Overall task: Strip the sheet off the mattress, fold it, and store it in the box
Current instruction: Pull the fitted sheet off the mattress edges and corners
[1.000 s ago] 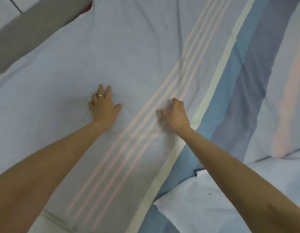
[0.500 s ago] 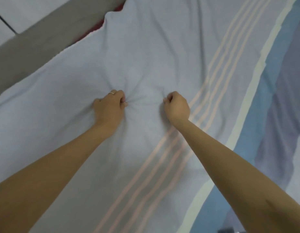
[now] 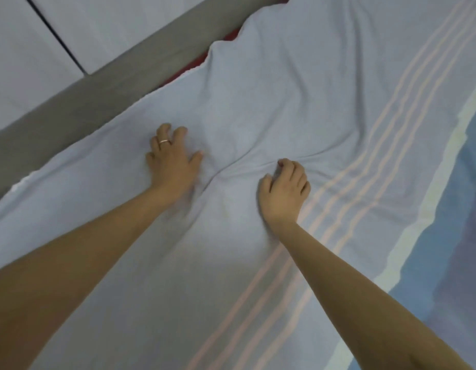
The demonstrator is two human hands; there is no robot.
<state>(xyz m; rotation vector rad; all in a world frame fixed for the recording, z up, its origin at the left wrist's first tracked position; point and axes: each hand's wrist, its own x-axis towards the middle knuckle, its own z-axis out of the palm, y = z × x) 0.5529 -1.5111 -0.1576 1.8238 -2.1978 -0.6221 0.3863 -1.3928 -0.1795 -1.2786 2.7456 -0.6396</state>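
A pale blue sheet [image 3: 298, 89] with thin pink stripes and wider white and blue bands covers most of the head view. My left hand [image 3: 172, 161], with a ring on it, rests on the sheet, its fingers spread and bent and the tips pressing the cloth. My right hand [image 3: 283, 190] lies a little to the right with its fingers curled over a raised ridge of fabric. Creases run between the two hands. The sheet's far edge is pulled back, showing a red strip of mattress [image 3: 194, 65]. No box is in view.
A grey bed frame rail [image 3: 84, 102] runs diagonally along the sheet's far left edge. Beyond it lie pale floor tiles [image 3: 31, 49] with dark joints. My forearms reach in from the bottom corners.
Both fists that bunched the sheet have loosened: my left hand has spread its fingers, and my right stays curled. The sheet has slid toward me, baring more rail and floor.
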